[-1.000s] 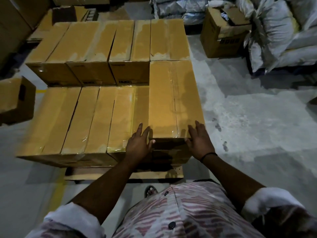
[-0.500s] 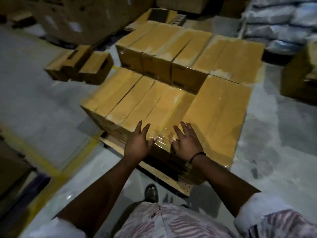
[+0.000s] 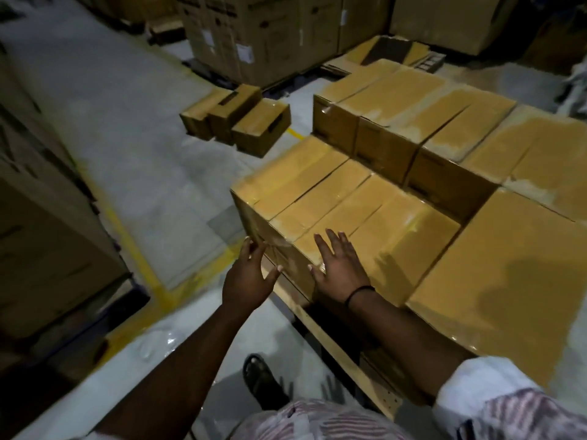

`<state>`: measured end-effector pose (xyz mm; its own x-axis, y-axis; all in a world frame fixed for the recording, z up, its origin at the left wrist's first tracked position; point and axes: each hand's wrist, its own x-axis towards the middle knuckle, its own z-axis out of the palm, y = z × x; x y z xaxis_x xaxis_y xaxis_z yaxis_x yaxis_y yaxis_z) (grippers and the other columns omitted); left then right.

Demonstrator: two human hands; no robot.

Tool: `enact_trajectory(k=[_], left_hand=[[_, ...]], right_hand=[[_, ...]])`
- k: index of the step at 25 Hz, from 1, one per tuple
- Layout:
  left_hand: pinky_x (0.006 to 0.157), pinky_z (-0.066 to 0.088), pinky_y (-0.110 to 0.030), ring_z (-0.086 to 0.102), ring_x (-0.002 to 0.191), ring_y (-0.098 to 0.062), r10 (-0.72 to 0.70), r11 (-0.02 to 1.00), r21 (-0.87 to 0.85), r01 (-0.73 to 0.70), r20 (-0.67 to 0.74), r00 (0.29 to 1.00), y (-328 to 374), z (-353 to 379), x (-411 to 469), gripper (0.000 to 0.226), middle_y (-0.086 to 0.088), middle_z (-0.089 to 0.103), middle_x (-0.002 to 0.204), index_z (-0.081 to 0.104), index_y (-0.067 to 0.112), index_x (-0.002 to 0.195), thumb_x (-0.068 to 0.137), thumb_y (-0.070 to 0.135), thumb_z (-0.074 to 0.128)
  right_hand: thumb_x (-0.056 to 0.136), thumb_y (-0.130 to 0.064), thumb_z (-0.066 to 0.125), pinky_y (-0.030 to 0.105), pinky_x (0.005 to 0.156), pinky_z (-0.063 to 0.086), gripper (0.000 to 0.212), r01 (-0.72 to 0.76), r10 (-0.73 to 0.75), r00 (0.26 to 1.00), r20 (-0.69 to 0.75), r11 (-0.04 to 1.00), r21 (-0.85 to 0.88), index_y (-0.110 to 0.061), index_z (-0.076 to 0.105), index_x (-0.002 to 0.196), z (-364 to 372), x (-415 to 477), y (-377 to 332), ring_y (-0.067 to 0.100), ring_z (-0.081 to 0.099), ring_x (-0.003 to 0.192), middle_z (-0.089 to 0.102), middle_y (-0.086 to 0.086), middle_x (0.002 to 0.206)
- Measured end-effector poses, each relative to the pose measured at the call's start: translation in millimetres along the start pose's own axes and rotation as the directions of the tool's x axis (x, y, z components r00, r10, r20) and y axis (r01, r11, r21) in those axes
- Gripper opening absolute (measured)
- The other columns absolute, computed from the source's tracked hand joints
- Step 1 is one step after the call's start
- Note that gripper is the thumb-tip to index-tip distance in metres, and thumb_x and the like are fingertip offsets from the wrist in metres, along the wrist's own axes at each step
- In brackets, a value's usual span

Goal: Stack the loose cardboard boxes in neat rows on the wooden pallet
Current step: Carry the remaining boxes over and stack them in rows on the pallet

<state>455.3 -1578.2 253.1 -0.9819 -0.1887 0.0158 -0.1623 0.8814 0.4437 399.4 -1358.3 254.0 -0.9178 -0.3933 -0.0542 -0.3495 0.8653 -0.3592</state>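
Observation:
Taped brown cardboard boxes stand in rows on a wooden pallet (image 3: pixel 330 341). The near row of low boxes (image 3: pixel 346 198) runs left of a taller box (image 3: pixel 508 274), and a higher back row (image 3: pixel 422 106) stands behind. My left hand (image 3: pixel 249 274) is at the near left corner of the front row, fingers spread and straight beside the box face. My right hand (image 3: pixel 341 265) lies flat with spread fingers on the near top edge of a front-row box. Neither hand grips anything.
Three loose small boxes (image 3: pixel 236 119) sit on the concrete floor to the far left of the pallet. Large cartons (image 3: pixel 247 33) stand at the back and a big box (image 3: pixel 41 236) at the left. A yellow floor line (image 3: pixel 133 246) runs nearby. My sandalled foot (image 3: pixel 259 381) is beside the pallet.
The view has swung left. Both hands slid leftward along the front row, from the tall right box to the low boxes near the left corner.

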Motion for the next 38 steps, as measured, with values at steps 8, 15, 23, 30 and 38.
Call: enact_trajectory(k=[8,15,23,30,38], left_hand=[[0.100,0.049,-0.042,0.049,0.137,-0.032,-0.069,0.996,0.065,0.068,0.016,0.997,-120,-84,102,0.071,0.000,0.007,0.171,0.035,0.033,0.155,0.094,0.066,0.051],[0.101,0.048,-0.042,0.047,0.139,-0.031,-0.096,0.995,0.023,0.097,-0.059,0.994,-179,-128,186,0.072,0.000,0.011,0.170,0.036,0.032,0.156,0.094,0.067,0.051],[0.101,0.050,-0.043,0.049,0.138,-0.028,-0.145,0.989,0.017,0.145,-0.014,0.989,-265,-134,320,0.074,0.004,0.004,0.171,0.030,0.036,0.157,0.094,0.070,0.048],[0.103,0.049,-0.041,0.051,0.136,-0.027,-0.132,0.990,0.048,0.129,0.063,0.989,-320,-170,504,0.074,0.002,0.006,0.171,0.031,0.034,0.157,0.094,0.067,0.051],[0.101,0.048,-0.041,0.052,0.135,-0.028,-0.126,0.990,0.069,0.119,0.100,0.987,-381,-194,679,0.073,0.003,0.009,0.170,0.033,0.034,0.156,0.094,0.066,0.053]], right_hand=[[0.101,-0.049,0.046,0.045,0.126,0.005,0.074,0.080,-0.080,0.996,-0.036,0.997,0.005,-0.023,0.013,0.162,28,148,-124,0.032,-0.004,0.156,0.004,0.008,0.170],[0.100,-0.051,0.047,0.045,0.125,0.007,0.073,0.114,-0.114,0.993,-0.031,0.993,0.029,-0.024,0.018,0.161,43,248,-193,0.032,-0.001,0.156,0.008,0.007,0.169],[0.101,-0.053,0.044,0.045,0.125,0.005,0.072,0.112,-0.112,0.993,0.021,0.993,0.039,-0.024,0.016,0.161,84,418,-232,0.033,-0.006,0.155,0.005,0.006,0.170],[0.101,-0.054,0.045,0.050,0.124,0.011,0.072,0.082,-0.085,0.995,0.048,0.995,0.055,-0.023,0.018,0.161,81,618,-257,0.038,-0.001,0.155,0.008,0.009,0.169],[0.100,-0.055,0.046,0.049,0.124,0.013,0.071,-0.047,0.044,0.998,0.044,0.995,0.083,-0.023,0.023,0.160,71,797,-257,0.038,0.004,0.154,0.012,0.010,0.168]])
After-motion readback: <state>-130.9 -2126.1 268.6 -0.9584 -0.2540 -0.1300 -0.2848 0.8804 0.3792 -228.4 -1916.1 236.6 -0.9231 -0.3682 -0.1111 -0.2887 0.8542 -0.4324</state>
